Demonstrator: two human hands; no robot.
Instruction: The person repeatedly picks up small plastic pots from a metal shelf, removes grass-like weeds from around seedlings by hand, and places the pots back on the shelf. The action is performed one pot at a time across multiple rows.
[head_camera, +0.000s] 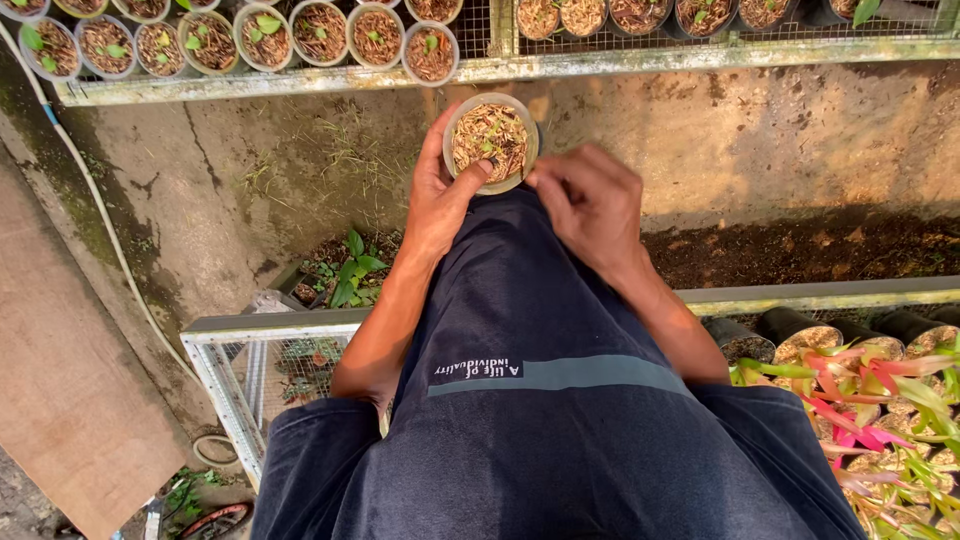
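Over the concrete floor, mid-frame:
Pot: small seedling pot (490, 140), upright, rim up, below wire rack (300, 80).
L hand (440, 195): wrapped round pot's left side.
R hand (590, 205): nearer rim's right edge, fingertips pinched narrow, holding nothing clear.

A wire-mesh tabletop (600, 45) with a pale metal frame spans the top of the view and carries rows of small pots (320, 32) filled with brown planting medium, several with green seedlings. A second mesh tabletop (230, 340) lies nearer, bearing dark pots (800, 335) and pink-green leafy plants (880, 400) at right.
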